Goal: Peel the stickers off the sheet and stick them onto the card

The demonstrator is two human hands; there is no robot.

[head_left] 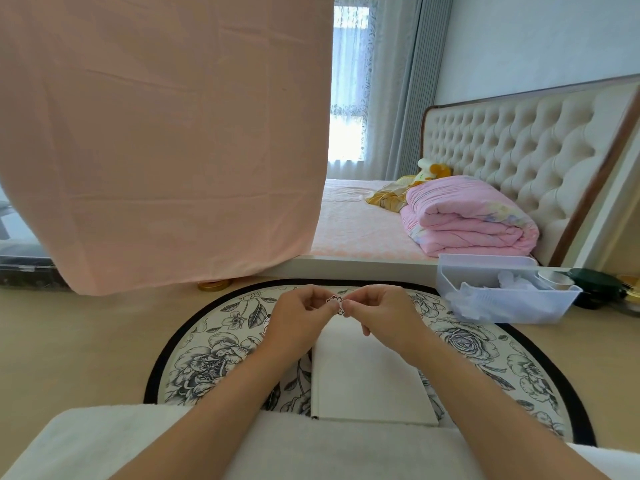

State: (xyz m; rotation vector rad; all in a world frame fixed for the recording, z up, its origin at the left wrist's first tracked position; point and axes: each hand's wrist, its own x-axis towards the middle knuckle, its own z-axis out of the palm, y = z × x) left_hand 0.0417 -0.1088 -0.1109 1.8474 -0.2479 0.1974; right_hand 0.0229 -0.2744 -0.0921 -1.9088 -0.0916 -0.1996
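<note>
Your left hand [298, 317] and right hand [384, 313] meet at the centre of the frame, raised above the far end of the card [363, 375]. Between them is one small sticker [336, 302], white with a dark red outline. Each hand pinches it between thumb and forefinger, left on its left side and right on its right edge, and the other fingers are curled in. The card is white and lies flat on the round floral mat [214, 341], below centre, with its near edge at your lap. A pale plastic basket [519, 306] stands at centre right, near the mat's rim. A pink cloth [156, 133] hangs across the upper left. A folded pink quilt [467, 216] lies on the bed at right.
</note>
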